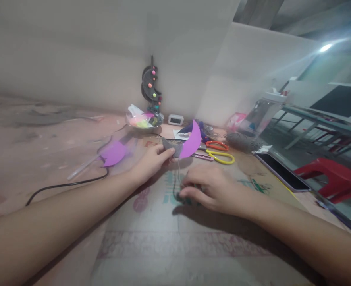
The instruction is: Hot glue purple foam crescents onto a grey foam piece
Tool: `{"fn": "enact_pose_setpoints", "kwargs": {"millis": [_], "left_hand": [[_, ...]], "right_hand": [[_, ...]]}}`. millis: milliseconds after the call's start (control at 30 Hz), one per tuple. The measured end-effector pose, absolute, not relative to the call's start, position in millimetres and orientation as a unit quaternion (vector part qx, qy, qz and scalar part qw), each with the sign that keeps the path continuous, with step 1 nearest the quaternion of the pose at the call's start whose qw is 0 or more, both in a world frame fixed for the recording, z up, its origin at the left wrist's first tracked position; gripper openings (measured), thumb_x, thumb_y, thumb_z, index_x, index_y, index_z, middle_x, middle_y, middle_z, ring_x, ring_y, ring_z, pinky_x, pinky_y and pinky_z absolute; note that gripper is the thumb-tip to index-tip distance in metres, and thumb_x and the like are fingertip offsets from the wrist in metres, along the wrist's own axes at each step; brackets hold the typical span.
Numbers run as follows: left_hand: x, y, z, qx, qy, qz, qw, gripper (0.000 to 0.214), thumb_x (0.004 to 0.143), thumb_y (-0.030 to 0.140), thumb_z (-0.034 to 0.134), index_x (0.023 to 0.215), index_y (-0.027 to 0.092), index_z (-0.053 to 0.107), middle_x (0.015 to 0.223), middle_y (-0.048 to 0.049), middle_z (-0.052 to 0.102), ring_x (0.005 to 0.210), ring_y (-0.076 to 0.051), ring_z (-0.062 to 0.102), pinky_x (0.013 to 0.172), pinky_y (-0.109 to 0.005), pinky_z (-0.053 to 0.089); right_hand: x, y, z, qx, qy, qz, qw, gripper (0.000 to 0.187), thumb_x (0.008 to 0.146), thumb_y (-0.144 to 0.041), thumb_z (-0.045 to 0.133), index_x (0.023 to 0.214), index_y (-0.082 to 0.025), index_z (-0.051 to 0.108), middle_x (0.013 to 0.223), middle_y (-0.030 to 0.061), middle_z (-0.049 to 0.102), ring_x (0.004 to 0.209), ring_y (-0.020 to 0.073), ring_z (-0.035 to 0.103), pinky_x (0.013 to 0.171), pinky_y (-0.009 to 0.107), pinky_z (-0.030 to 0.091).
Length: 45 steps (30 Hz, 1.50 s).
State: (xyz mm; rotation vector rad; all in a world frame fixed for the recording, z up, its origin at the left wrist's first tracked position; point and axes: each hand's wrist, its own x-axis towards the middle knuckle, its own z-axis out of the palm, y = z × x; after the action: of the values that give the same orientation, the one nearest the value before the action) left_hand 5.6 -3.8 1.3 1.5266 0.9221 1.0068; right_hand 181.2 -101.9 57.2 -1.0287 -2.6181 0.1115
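Observation:
My left hand pinches a grey felt piece joined to a purple foam crescent, held just above the cardboard sheet. A thin grey cord hangs from the piece down toward my right hand. That hand lies palm down on the cardboard, fingers curled over something dark green that I cannot make out. A second purple foam shape lies to the left.
Yellow scissors and orange scissors lie behind the hands, beside a glue gun. A bowl of bits, a dark crescent ornament, a small clock, a phone, a black cable and a red stool surround them.

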Motion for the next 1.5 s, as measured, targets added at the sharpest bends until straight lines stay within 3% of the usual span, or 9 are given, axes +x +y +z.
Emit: {"fn": "enact_pose_setpoints", "kwargs": {"millis": [133,267,433,600,733,933,1067,1233,1500], "left_hand": [[5.0,-4.4,2.5,0.628,0.373,0.426,0.534,0.033,0.08,0.046,0.061,0.068,0.015,0.057,0.062,-0.0013,0.06,0.058,-0.012,0.05,0.057,-0.025,0.036],[3.7,-3.3,1.0,0.616,0.363,0.429,0.552,0.036,0.078,0.048,0.063,0.069,0.014,0.062,0.067,-0.003,0.063,0.057,-0.011,0.049,0.056,-0.025,0.036],[2.1,-3.6,3.6,0.625,0.373,0.412,0.549,0.039,0.078,0.049,0.064,0.078,0.011,0.07,0.065,-0.002,0.059,0.058,-0.011,0.049,0.056,-0.023,0.037],[1.8,-4.1,6.4,0.662,0.379,0.391,0.515,0.036,0.079,0.046,0.062,0.08,0.011,0.07,0.06,0.0005,0.055,0.054,-0.009,0.047,0.051,-0.022,0.033],[4.0,-8.0,7.0,0.683,0.37,0.375,0.507,0.032,0.081,0.043,0.061,0.08,0.012,0.067,0.064,-0.0012,0.061,0.056,-0.01,0.051,0.05,-0.021,0.035],[7.5,-13.9,7.3,0.726,0.351,0.356,0.472,0.022,0.082,0.036,0.06,0.078,0.015,0.062,0.063,0.0006,0.062,0.057,-0.012,0.054,0.052,-0.021,0.038],[7.4,-11.2,4.1,0.743,0.328,0.366,0.455,0.021,0.082,0.036,0.059,0.074,0.016,0.062,0.065,0.0002,0.062,0.063,-0.014,0.056,0.058,-0.022,0.04],[6.6,-8.9,-0.4,0.756,0.304,0.345,0.466,0.024,0.082,0.037,0.057,0.085,0.015,0.065,0.081,-0.0029,0.067,0.074,-0.016,0.059,0.065,-0.024,0.043],[4.6,-8.3,-1.1,0.764,0.263,0.314,0.499,0.023,0.085,0.038,0.051,0.079,0.016,0.057,0.068,0.0017,0.055,0.065,-0.013,0.052,0.061,-0.023,0.04]], "right_hand": [[192.0,-90.2,67.3,-0.418,-0.891,0.044,0.174,0.038,0.094,-0.041,0.046,0.072,-0.018,0.068,0.074,0.0045,0.067,0.073,0.016,0.058,0.07,0.028,0.04],[206.1,-63.4,51.8,-0.546,-0.805,0.057,0.226,0.027,0.088,-0.041,0.055,0.097,-0.02,0.069,0.087,0.0044,0.069,0.072,0.016,0.058,0.064,0.027,0.04],[203.9,-47.6,27.3,-0.563,-0.746,0.235,0.268,0.04,0.081,-0.037,0.064,0.115,-0.016,0.064,0.095,0.0065,0.07,0.061,0.0115,0.055,0.057,0.025,0.041],[187.9,-55.2,23.6,-0.559,-0.681,0.389,0.268,0.027,0.084,-0.027,0.056,0.106,-0.014,0.066,0.07,0.0015,0.066,0.05,0.0091,0.049,0.049,0.022,0.038],[183.2,-65.1,28.4,-0.523,-0.772,0.255,0.256,0.02,0.089,-0.026,0.051,0.082,-0.017,0.067,0.071,0.0015,0.064,0.063,0.0122,0.055,0.06,0.025,0.041],[182.4,-79.2,30.8,-0.509,-0.852,0.006,0.126,0.021,0.092,-0.028,0.052,0.08,-0.018,0.066,0.072,0.0037,0.066,0.065,0.0147,0.057,0.059,0.026,0.033],[180.2,-83.9,24.6,-0.436,-0.888,-0.073,0.124,0.024,0.095,-0.027,0.047,0.082,-0.015,0.064,0.072,0.0048,0.066,0.062,0.0145,0.056,0.057,0.028,0.03],[180.7,-87.0,38.6,-0.445,-0.881,-0.052,0.153,0.024,0.094,-0.028,0.047,0.083,-0.015,0.065,0.073,0.0046,0.067,0.063,0.0132,0.055,0.058,0.026,0.031],[205.6,-76.6,94.1,-0.548,-0.81,0.122,0.168,0.021,0.088,-0.035,0.056,0.079,-0.018,0.067,0.069,-0.0008,0.063,0.06,0.0103,0.052,0.056,0.023,0.034]]}}
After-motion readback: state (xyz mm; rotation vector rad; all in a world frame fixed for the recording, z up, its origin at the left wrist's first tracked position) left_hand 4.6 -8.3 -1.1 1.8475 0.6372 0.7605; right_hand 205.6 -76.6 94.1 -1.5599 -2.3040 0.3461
